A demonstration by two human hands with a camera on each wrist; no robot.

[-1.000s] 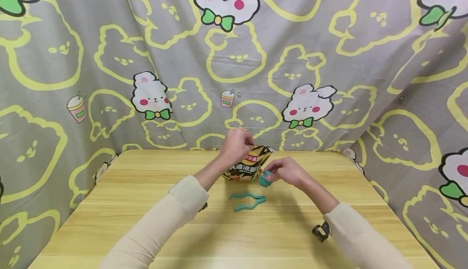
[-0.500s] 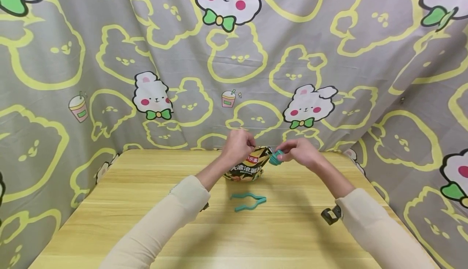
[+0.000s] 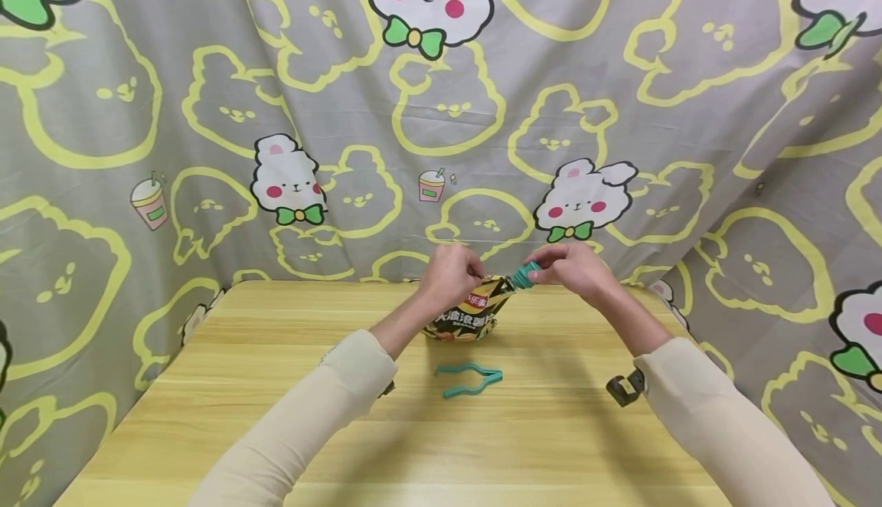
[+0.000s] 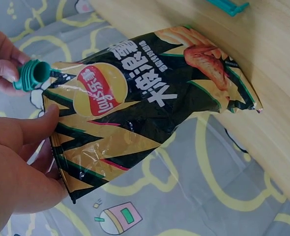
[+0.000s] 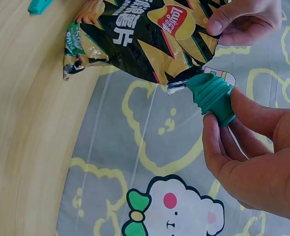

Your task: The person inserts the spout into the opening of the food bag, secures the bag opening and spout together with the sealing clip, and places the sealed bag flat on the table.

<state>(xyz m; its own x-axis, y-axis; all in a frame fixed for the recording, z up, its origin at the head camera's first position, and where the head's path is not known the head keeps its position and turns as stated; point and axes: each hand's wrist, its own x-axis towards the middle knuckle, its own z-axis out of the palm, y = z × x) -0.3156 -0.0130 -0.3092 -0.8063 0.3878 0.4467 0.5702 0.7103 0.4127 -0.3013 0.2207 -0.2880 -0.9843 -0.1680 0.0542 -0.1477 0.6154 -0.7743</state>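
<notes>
A black and gold Lay's chip bag stands upright on the table. My left hand pinches its top edge; in the left wrist view the thumb lies over the bag's front, near the edge. My right hand pinches a hollow teal threaded spout between thumb and fingers. The spout's open end faces the bag's torn top corner, with the corner right at its mouth. A teal V-shaped clip lies on the table in front of the bag.
The light wooden table ends at a grey patterned curtain, close behind the bag. Black wrist straps, one seen beside the right sleeve, sit on both forearms.
My right hand has lifted the threaded spout up and rightward from beside the bag to its top right corner. The left hand has kept its grip on the bag; the clip has not moved.
</notes>
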